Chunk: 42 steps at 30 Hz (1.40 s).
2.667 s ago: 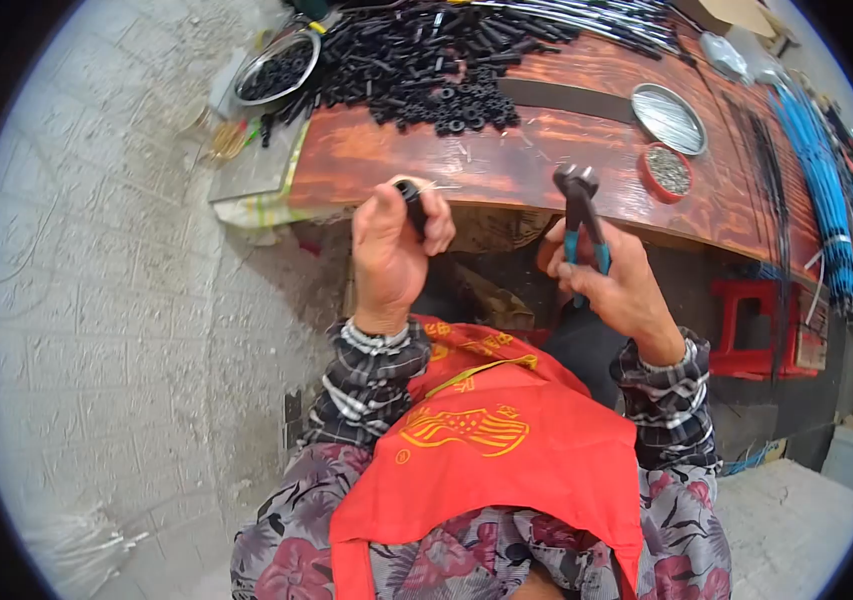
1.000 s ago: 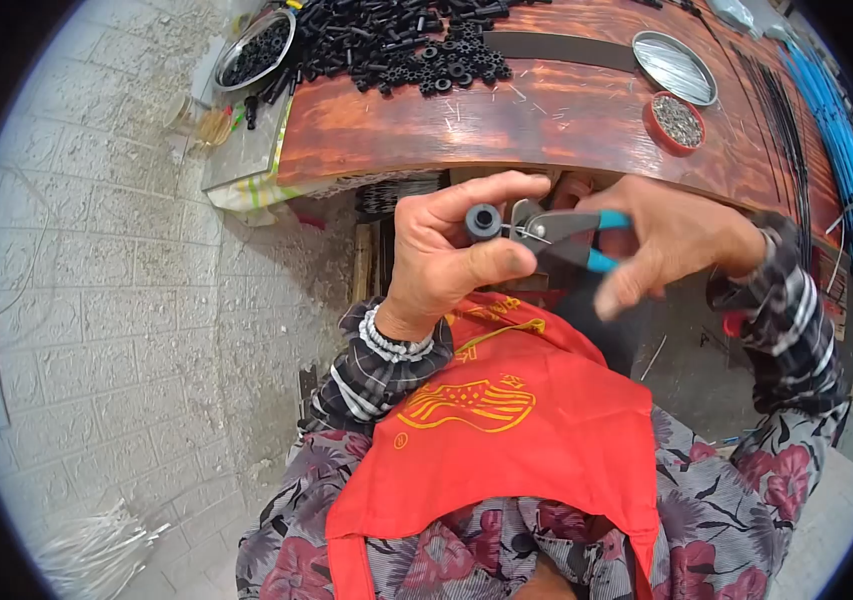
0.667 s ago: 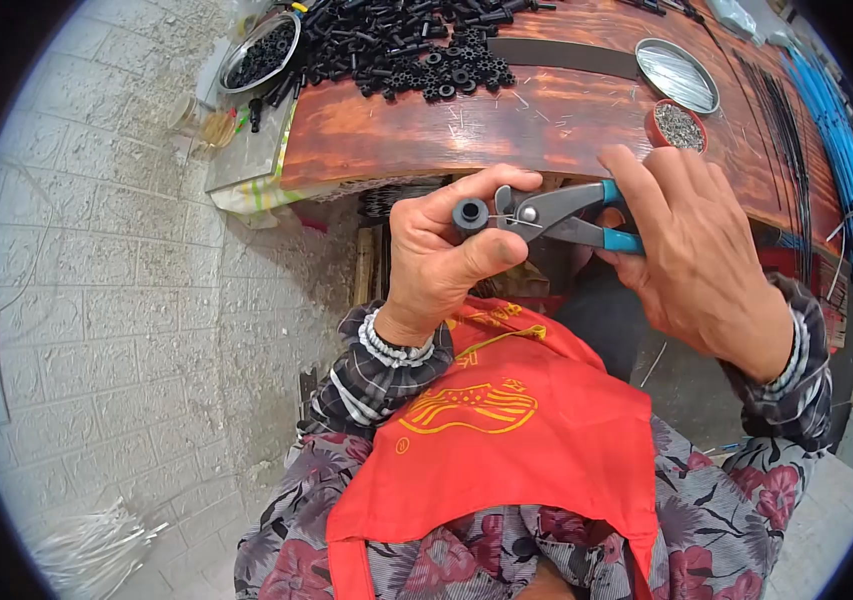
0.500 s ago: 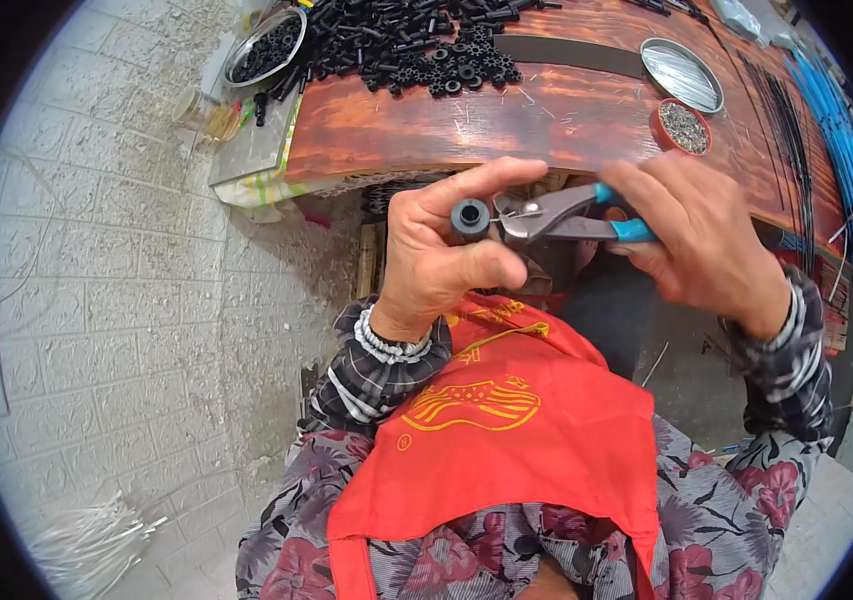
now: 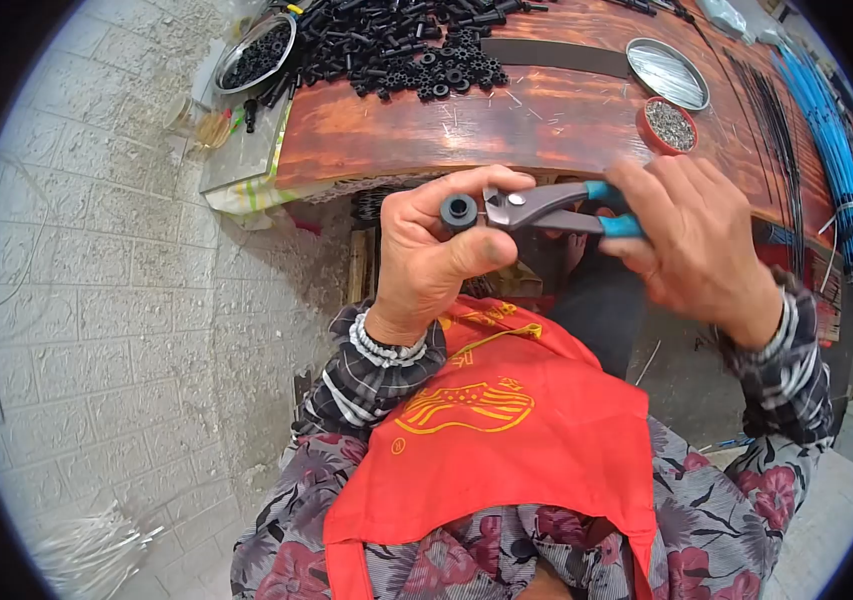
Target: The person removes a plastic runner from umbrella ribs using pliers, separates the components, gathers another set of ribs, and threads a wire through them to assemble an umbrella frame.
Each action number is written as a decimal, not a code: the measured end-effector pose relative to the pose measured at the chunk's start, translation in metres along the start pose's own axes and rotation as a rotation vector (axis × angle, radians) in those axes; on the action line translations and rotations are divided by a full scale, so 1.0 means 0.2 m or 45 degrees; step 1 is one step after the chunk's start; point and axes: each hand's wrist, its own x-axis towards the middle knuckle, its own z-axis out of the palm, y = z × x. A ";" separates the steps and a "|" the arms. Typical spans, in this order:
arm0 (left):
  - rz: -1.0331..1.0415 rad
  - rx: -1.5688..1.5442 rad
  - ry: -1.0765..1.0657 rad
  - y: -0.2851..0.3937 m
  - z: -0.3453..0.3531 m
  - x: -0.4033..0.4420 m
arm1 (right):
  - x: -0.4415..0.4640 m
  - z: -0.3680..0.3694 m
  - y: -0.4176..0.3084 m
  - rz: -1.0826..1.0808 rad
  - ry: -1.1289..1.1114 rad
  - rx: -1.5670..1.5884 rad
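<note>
The left hand is closed around a black cylinder, its holed end facing up. Thumb lies on the near side, forefinger extended beyond the pliers' head. The right hand grips the blue-sleeved handles of the pliers, which stand spread apart. The head sits just beside the cylinder, between left thumb and forefinger; from where I stand I cannot tell whether the jaws bite on anything. A thin strand appears to cross the small gap, too fine to confirm.

Step in hand, in my judgement: working the pliers' head at the side of the cylinder. The next move calls for a steady left hold and a measured change of pressure from the right.

Pose: left forearm rises from below, palm turned inward. Right forearm comes in from the right side, back of the hand uppermost, fingers curled over the handles. Both hands are raised above the lap, in front of the table, over the upper edge of a red apron.

On the table: a heap of black parts, and a red bowl of small metal pieces towards the right.
</note>
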 end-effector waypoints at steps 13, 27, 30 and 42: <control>0.054 0.112 -0.110 -0.02 0.04 0.02 | 0.03 0.02 0.13 0.452 -0.993 1.068; 0.133 0.046 -0.094 -0.05 -0.01 0.09 | 0.00 0.12 0.02 0.291 -0.234 0.659; 0.164 -0.101 0.016 -0.05 0.01 0.09 | 0.02 0.11 -0.01 0.187 -0.088 0.195; 0.185 -0.150 0.005 -0.06 0.01 0.08 | 0.03 0.16 -0.03 0.189 0.075 -0.039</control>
